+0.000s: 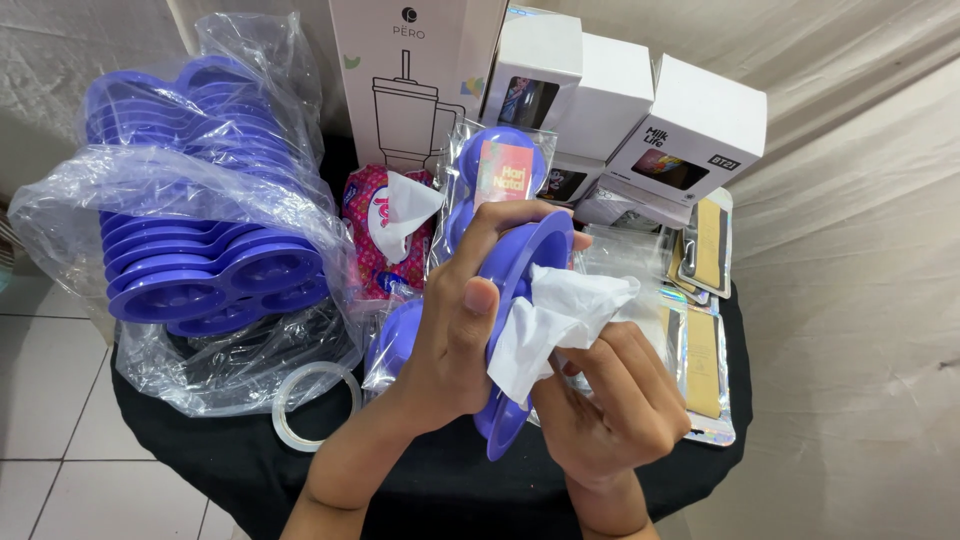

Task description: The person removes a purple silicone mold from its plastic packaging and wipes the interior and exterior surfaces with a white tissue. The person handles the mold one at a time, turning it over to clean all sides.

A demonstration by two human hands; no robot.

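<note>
Tissue (pixel 555 320) pressed against purple plastic tray (pixel 520 290).
Left hand (pixel 455 330) gripping tray on edge, right hand (pixel 605 405) pinching tissue; beside bagged stack of purple trays (pixel 200 270), over black-clothed table (pixel 220 460).

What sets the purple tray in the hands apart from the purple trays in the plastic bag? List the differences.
The held purple tray is single and bare; the bagged purple trays are stacked in clear plastic.
The held tray stands on edge between the left hand and right hand; the bagged trays lie on the black tablecloth.
A white tissue presses against the held tray; nothing touches the bagged ones.
Both share the same purple colour and round compartments.
</note>
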